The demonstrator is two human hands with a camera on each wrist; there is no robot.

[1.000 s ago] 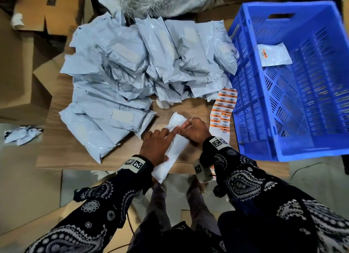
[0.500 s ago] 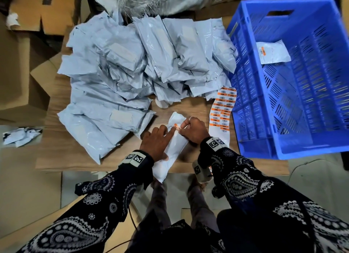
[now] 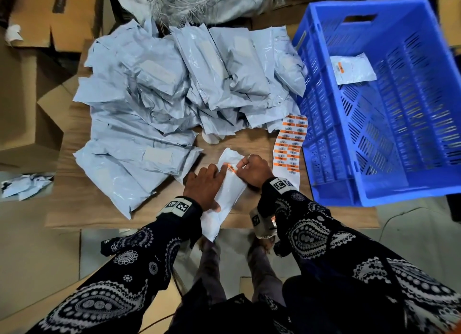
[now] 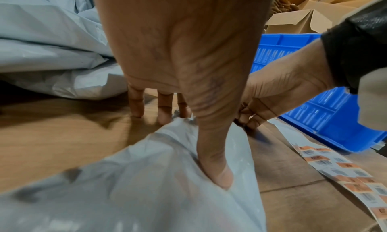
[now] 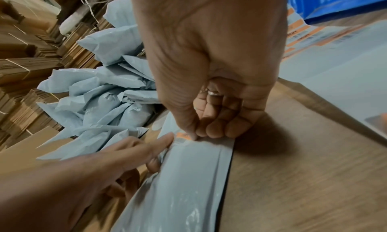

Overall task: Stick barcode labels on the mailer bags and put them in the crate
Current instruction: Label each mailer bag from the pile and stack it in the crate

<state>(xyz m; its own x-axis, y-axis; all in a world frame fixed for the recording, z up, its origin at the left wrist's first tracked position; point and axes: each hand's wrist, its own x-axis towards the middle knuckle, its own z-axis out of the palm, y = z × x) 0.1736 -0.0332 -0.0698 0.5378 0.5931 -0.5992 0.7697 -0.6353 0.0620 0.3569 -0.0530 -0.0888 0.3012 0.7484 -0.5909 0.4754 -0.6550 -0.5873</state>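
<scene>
mailer bag over table edge, under both hands

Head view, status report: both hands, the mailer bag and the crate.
Left hand flat, pinning white plastic mailer bag to wooden table. Right hand pressing orange barcode label onto it. Blue plastic crate holds one bag; path clear.

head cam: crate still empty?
No. One labelled mailer bag already lies inside the blue crate, against its far wall, with an orange label showing on it.
</scene>
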